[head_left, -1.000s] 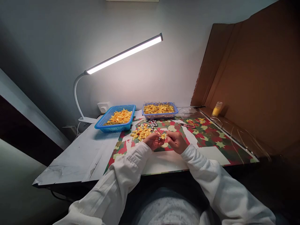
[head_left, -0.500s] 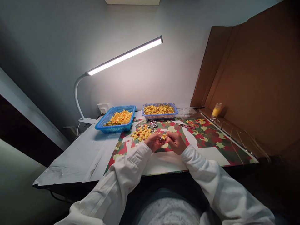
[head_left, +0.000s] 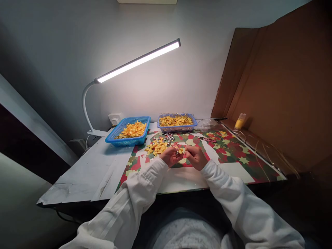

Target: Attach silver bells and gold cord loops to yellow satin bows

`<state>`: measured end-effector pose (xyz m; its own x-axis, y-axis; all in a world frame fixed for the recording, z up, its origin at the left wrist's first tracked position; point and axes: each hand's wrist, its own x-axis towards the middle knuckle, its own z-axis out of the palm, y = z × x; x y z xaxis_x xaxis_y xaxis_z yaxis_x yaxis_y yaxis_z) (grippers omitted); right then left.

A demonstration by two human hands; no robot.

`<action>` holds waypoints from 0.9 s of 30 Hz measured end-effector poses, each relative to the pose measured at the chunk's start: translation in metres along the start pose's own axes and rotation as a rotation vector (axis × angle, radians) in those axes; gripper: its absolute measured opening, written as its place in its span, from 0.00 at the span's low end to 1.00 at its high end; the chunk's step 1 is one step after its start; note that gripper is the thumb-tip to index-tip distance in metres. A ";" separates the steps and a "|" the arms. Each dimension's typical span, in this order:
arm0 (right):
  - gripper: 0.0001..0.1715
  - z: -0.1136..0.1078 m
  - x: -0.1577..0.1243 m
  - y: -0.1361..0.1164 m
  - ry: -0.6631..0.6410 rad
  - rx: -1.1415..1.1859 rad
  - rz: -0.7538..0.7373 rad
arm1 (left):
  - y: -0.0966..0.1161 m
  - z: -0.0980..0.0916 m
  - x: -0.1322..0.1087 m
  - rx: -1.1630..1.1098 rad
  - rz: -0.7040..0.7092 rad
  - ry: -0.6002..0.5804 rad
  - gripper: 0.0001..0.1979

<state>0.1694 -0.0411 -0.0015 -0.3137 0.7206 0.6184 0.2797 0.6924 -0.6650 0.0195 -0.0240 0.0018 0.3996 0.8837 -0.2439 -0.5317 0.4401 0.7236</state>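
Note:
Over the front of the patterned sheet, my left hand is closed on a small yellow ribbon bow, pinched at the fingertips. A small silver bell seems to sit by the bow, and a thin cord sticks up behind it. Just right of the bow, my right hand is closed, thumb against the curled fingers. What it pinches is too small to make out. Beyond my left hand lies a pile of yellow bows, with several loose silver bells behind it.
A blue basket of yellow pieces stands back left; a purple-blue basket of corded bows stands behind the bells. Pink-handled snips and cord scraps lie right. A lamp hangs above; cardboard and a yellow bottle flank the right.
My right hand has drawn slightly right, away from the bow, which it was touching before. My left hand still holds the bow in nearly the same place.

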 end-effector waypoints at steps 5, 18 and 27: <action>0.14 -0.001 0.000 0.002 -0.024 -0.012 0.002 | -0.001 -0.004 0.002 0.035 0.002 -0.014 0.07; 0.15 0.010 -0.002 0.007 0.028 -0.039 0.014 | -0.007 -0.016 0.013 0.056 0.052 0.021 0.15; 0.14 0.017 -0.003 0.009 0.053 -0.052 0.022 | -0.009 -0.014 0.013 0.086 0.059 0.032 0.14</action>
<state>0.1571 -0.0376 -0.0159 -0.2589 0.7353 0.6263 0.3331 0.6766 -0.6567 0.0186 -0.0140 -0.0167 0.3444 0.9130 -0.2189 -0.4870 0.3730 0.7897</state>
